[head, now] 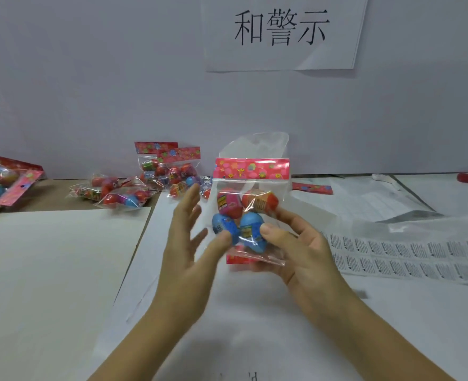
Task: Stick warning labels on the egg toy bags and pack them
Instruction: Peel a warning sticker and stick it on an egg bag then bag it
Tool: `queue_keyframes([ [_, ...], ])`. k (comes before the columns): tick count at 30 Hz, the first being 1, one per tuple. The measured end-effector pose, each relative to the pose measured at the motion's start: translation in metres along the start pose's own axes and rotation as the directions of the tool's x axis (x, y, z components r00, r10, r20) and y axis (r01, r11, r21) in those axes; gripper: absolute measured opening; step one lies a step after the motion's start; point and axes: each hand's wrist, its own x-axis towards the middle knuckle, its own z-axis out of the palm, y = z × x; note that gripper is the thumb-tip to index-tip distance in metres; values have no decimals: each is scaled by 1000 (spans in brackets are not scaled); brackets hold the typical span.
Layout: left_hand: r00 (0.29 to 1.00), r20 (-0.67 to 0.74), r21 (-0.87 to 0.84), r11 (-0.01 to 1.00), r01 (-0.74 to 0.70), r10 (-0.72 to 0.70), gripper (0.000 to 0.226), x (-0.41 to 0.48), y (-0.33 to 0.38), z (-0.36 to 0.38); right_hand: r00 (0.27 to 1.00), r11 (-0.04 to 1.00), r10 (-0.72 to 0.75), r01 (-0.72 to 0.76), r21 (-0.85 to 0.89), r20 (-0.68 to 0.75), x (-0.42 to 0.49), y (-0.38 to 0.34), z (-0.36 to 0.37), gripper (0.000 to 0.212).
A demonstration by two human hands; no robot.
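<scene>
An egg toy bag [250, 204] stands upright in mid-air at the centre, a clear pouch with a pink flowered header holding red and blue eggs. A second clear outer bag [255, 145] rises behind and above it. My right hand [296, 248] grips the bag's lower part, thumb on a blue egg and fingers behind. My left hand [189, 243] is beside the bag on its left, fingers spread and straight, thumb tip touching the lower left blue egg. A sheet of warning labels [409, 257] lies on the table to the right.
A pile of egg toy bags [150, 182] lies at the back left of centre, more bags [4, 180] at the far left. A white board [54, 270] covers the left table. Clear plastic bags [378, 199] lie at the back right. A paper sign [281, 31] hangs on the wall.
</scene>
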Motion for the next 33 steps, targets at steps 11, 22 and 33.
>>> queue_keyframes([
  [11,920,233,-313,872,377,-315,49,13,2,-10,999,998,20,-16,-64,49,4,2,-5,48],
  [22,969,-53,-194,955,225,-240,52,10,5,-10,951,945,-274,238,-222,-145,3,5,-5,48],
  [33,910,189,-505,758,412,-369,36,6,10,-5,625,171,-662,663,-729,414,-14,14,5,37],
])
